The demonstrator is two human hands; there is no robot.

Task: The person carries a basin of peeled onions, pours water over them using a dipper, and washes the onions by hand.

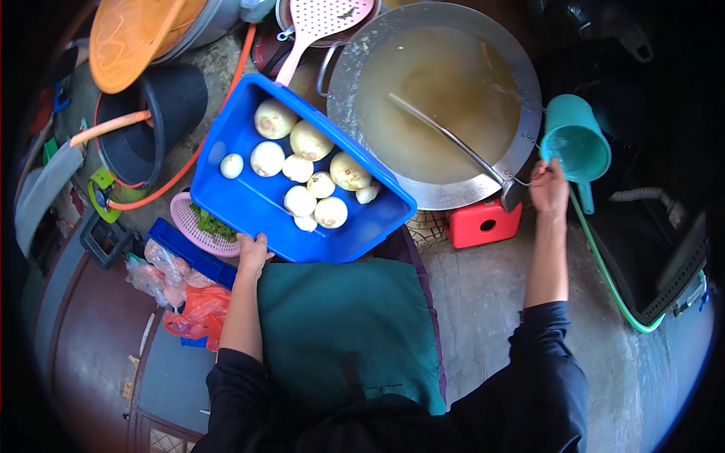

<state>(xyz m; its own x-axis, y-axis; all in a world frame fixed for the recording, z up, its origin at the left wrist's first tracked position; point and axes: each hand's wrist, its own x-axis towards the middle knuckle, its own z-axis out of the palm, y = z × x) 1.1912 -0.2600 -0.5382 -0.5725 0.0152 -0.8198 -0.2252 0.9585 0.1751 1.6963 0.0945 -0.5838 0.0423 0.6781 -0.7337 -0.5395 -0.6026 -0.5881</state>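
Observation:
A blue tub (249,204) is tilted in front of me, with several peeled, pale round vegetables (310,141) inside. My left hand (253,253) is closed on its near left edge. My right hand (550,187) is closed between the wok's right rim and the teal dipper (578,140); what its fingers hold is unclear. Cloudy brownish liquid fills the large metal wok (347,98). A long-handled metal ladle (453,140) lies across the wok, its head hanging over the near right rim.
Beneath the wok's near edge is a red box (485,223). A pink strainer (325,19) leans behind the tub. At left are a dark bucket (177,113), an orange hose, a pink basket (189,226) with greens, and plastic bags (200,309). A black crate stands right.

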